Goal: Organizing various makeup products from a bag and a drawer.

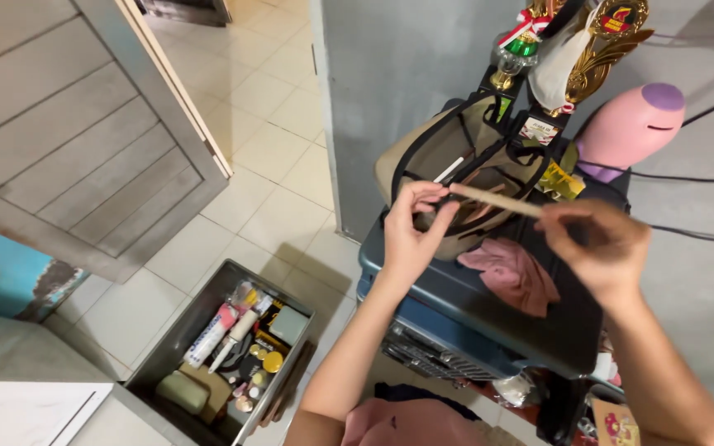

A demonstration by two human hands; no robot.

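A thin tan stick, like a pencil or brush handle, stretches between both my hands. My left hand pinches its left end with the fingertips. My right hand is blurred and closed around its right end. Both hands hover over an open beige bag with black trim that rests on a dark blue case. A white stick pokes out of the bag. A pink cloth lies on the case just below my hands.
A grey drawer on the tiled floor holds tubes, small jars and a green bar. Trophies and a pink plush toy stand behind the bag. A grey door stands open at left. Cables run along the grey wall.
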